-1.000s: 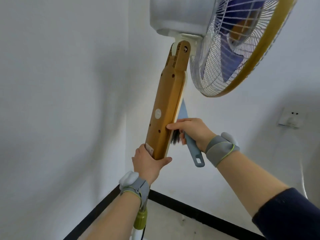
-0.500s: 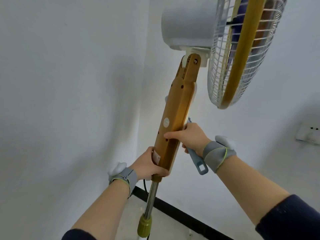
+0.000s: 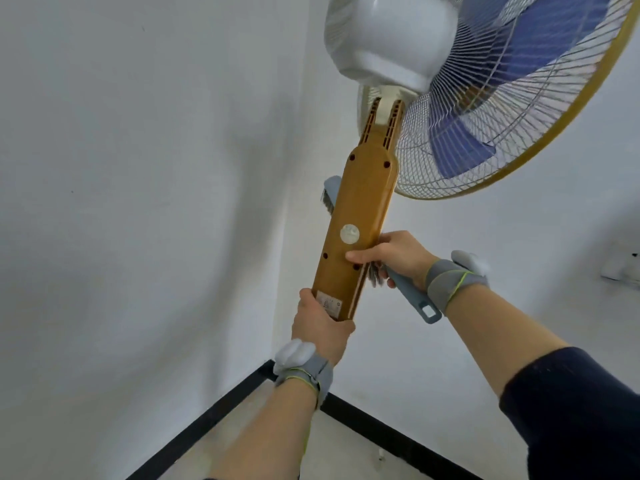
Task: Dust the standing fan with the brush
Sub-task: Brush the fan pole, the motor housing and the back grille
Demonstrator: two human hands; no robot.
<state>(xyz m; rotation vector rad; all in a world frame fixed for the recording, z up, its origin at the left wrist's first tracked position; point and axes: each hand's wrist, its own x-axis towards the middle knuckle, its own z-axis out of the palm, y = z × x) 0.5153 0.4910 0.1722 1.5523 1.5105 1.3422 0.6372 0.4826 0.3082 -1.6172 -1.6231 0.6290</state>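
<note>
The standing fan has a tan control column (image 3: 360,230), a white motor housing (image 3: 391,39) and a wire cage (image 3: 512,109) with blue blades and a gold rim. My left hand (image 3: 320,327) grips the bottom end of the column. My right hand (image 3: 394,254) holds a grey-blue brush (image 3: 414,297) behind the column, with one finger lying across the column's back. The brush's bristled head (image 3: 329,195) sticks out on the column's left side. Most of the brush is hidden behind the column.
White walls meet in a corner behind the fan, with a black skirting line (image 3: 214,417) at the floor. A white wall socket (image 3: 620,268) is at the right edge. The fan's pole below my left hand is hidden by my arm.
The fan has turned, so the column's back and the motor housing now face me. The brush head now shows on the column's left side. Both hands keep their holds.
</note>
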